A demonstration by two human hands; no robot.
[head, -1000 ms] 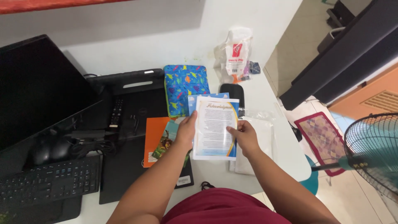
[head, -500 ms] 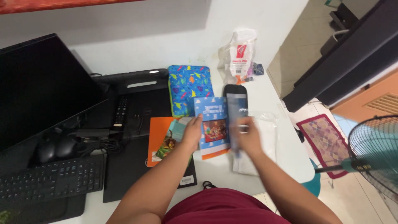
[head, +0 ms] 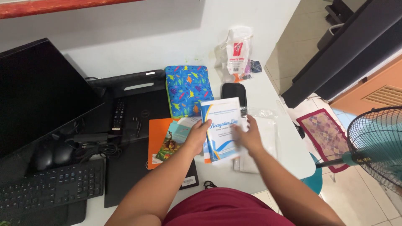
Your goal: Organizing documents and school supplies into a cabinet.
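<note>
Both my hands hold a thin white booklet [head: 221,125] with blue and yellow curved stripes, a little above the white table [head: 268,83]. My left hand [head: 197,136] grips its left edge. My right hand [head: 249,136] is on its right edge, slightly blurred. More sheets, one with an orange edge, lie under the booklet. Left of my left hand lie a picture book with cartoon animals [head: 171,140] and an orange folder [head: 155,140].
A blue dinosaur-print pouch [head: 189,88] and a black case [head: 234,91] lie behind the booklet. A clear plastic sleeve [head: 266,129] sits at the right. A closed black laptop [head: 134,125], keyboard [head: 50,188], mouse [head: 50,155] and monitor [head: 37,92] fill the left. A fan [head: 377,146] stands beyond the table edge.
The white text page I held a second ago was turned aside, a blue picture cover showed, and now the white booklet with blue stripes is on top. My hands stay at its edges.
</note>
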